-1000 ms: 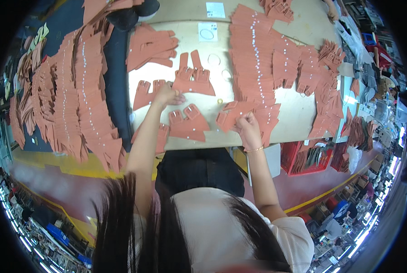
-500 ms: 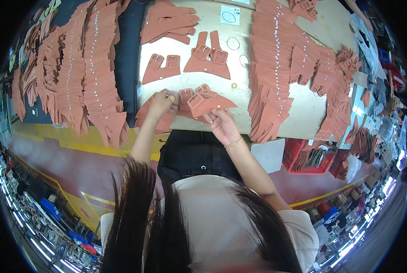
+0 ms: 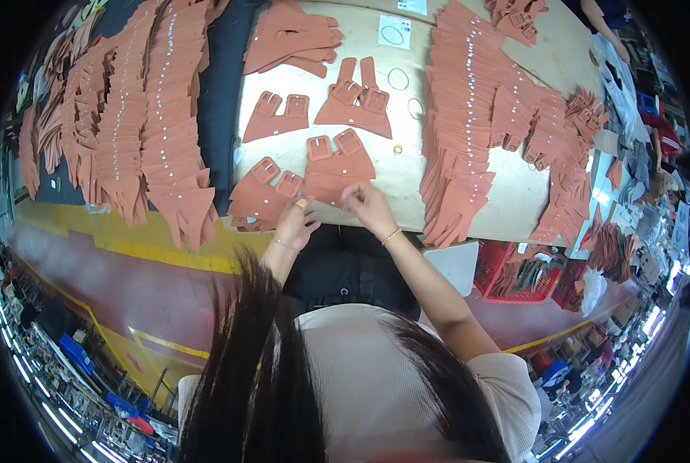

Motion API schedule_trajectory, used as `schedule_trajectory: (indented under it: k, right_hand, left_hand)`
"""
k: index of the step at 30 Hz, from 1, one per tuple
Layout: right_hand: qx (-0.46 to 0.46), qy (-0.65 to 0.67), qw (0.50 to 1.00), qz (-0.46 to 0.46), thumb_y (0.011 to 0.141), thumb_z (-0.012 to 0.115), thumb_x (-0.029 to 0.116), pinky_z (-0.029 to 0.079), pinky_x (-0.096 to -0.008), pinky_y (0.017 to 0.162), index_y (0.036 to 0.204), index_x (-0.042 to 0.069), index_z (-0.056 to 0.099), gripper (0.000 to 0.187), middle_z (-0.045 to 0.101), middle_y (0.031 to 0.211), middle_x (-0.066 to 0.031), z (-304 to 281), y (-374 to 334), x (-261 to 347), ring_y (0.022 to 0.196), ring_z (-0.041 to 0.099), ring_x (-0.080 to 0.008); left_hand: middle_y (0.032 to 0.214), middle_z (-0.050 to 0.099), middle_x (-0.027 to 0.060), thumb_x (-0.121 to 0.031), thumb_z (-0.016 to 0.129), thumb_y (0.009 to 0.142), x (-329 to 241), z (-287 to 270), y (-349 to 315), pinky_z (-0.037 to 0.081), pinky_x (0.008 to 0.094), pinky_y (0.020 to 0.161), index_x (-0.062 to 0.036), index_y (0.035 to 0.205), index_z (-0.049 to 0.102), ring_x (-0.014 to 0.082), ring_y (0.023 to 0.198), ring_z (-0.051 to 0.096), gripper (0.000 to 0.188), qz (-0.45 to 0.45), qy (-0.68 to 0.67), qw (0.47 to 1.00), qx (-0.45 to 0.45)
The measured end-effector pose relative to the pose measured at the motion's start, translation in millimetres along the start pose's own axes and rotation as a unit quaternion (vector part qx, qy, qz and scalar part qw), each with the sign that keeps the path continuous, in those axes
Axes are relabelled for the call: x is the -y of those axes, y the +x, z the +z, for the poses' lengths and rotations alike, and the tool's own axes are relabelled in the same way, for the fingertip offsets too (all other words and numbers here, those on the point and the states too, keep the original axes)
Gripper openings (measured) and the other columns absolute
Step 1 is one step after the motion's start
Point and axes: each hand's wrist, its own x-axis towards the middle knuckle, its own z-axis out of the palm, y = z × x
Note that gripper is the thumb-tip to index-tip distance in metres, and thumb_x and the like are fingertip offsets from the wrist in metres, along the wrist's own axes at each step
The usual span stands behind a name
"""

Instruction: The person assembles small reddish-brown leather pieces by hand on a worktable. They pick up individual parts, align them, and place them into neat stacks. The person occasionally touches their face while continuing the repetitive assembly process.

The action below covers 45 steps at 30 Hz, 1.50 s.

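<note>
Two small stacks of reddish-brown leather pieces with covered buckles lie at the table's near edge: a left stack (image 3: 261,198) and a middle stack (image 3: 337,168). At the right corner of the left stack is my left hand (image 3: 295,224), empty, its fingers apart and slightly bent. My right hand (image 3: 368,208) is over the lower right edge of the middle stack, fingers drawn together; whether they pinch the edge is hidden. Farther back lie a buckled piece (image 3: 275,127) and a buckled piece with two upright straps (image 3: 355,116).
Long overlapping rows of leather pieces lie at left (image 3: 167,116) and right (image 3: 459,116). A pile of pieces (image 3: 291,38), a printed sheet (image 3: 393,32) and a small roll (image 3: 397,150) are on the table. Below right stands a red crate (image 3: 514,282); another person's arm (image 3: 611,35) shows far right.
The buckled piece held by my right hand now lies on the middle stack, buckles facing away from me. My left hand has come off the left stack, moving toward me and right.
</note>
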Motion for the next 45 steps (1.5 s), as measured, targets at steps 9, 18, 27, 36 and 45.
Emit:
schedule_trajectory:
  k: [9,18,27,36,45]
  right_hand:
    - [-0.151,-0.38,0.885,-0.224,0.068,0.079,0.03,0.036,-0.0473,0.092,0.113,0.021,0.062,0.049,0.05,0.122,-0.006,4.5,68.2,42.6,0.114,0.042,-0.0309]
    - [-0.106,-0.41,0.879,-0.218,0.068,0.079,0.033,0.033,-0.046,0.093,0.115,0.021,0.061,0.052,0.047,0.126,-0.0055,6.8,56.7,23.4,0.114,0.041,-0.0307]
    - [-0.271,-0.295,0.895,-0.195,0.073,0.074,0.018,0.038,-0.0471,0.092,0.123,0.007,0.052,0.056,0.044,0.122,-0.0176,-28.4,78.8,16.7,0.11,0.044,-0.0372]
    - [-0.285,-0.206,0.933,-0.069,0.072,0.075,0.018,0.044,-0.0436,0.089,0.121,0.002,0.052,0.057,0.048,0.115,-0.0182,-78.0,137.0,36.8,0.104,0.051,-0.035]
    - [-0.219,-0.22,0.948,-0.071,0.073,0.077,0.022,0.049,-0.0373,0.08,0.112,-0.001,0.057,0.05,0.058,0.099,-0.0158,-92.8,146.7,36.6,0.088,0.06,-0.0279]
  left_hand:
    - [0.107,0.051,0.0089,-0.027,0.045,0.098,18.7,26.5,20.8,0.039,0.0403,0.094,-0.0094,0.122,0.051,0.0269,0.106,0.048,0.031,0.018,-0.192,0.977,-0.087]
    - [0.085,0.055,0.0072,-0.019,0.047,0.097,36.6,-0.3,27.5,0.049,0.0378,0.077,-0.0092,0.101,0.053,0.0232,0.083,0.058,0.012,0.037,-0.121,0.991,-0.036]
    - [0.09,0.06,0.0074,-0.023,0.051,0.097,-7.3,-1.3,-25.9,0.05,0.0366,0.077,-0.0104,0.105,0.051,0.0235,0.087,0.062,0.015,-0.017,-0.051,0.994,0.092]
    - [0.112,0.056,0.0181,-0.021,0.063,0.087,-97.9,87.2,41.2,0.044,0.0378,0.094,0.0014,0.124,0.051,0.0289,0.109,0.054,0.045,0.369,0.364,0.855,-0.024]
    - [0.111,0.055,0.0231,-0.015,0.075,0.071,-142.1,158.0,76.3,0.039,0.0452,0.096,0.004,0.106,0.053,0.0388,0.111,0.05,0.046,0.355,0.572,0.724,-0.149]
